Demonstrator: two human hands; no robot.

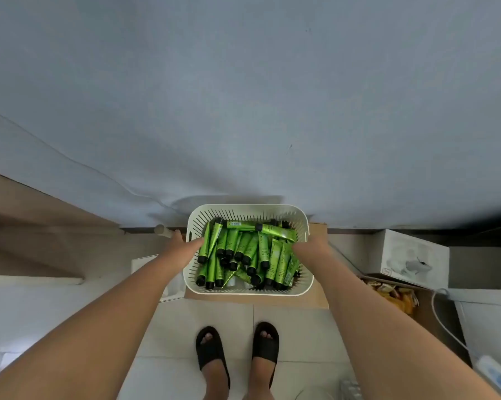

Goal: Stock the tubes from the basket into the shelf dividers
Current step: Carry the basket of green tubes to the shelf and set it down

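- A grey-blue wall [243,96] fills the upper half of the view.
- A pale tiled floor [295,327] lies below it, seen from above by the standing person.
- A flat brown piece of cardboard [320,295] lies on the floor against the wall.
- The white slotted basket [249,292] sits on the cardboard, its far side touching the wall.
- A white box [411,255] stands on the right, well apart from the basket.
- Two feet in black slippers [211,353] stand just in front of the basket.
- Green tubes [232,241] with black caps lie heaped in the basket, most pointing caps-down towards the person, a few crosswise along the far side.
- The hands are apart, one on each side of the basket: the left hand [185,241] grips the left rim, thumb inside and fingers outside; the right hand [307,243] clasps the right rim.
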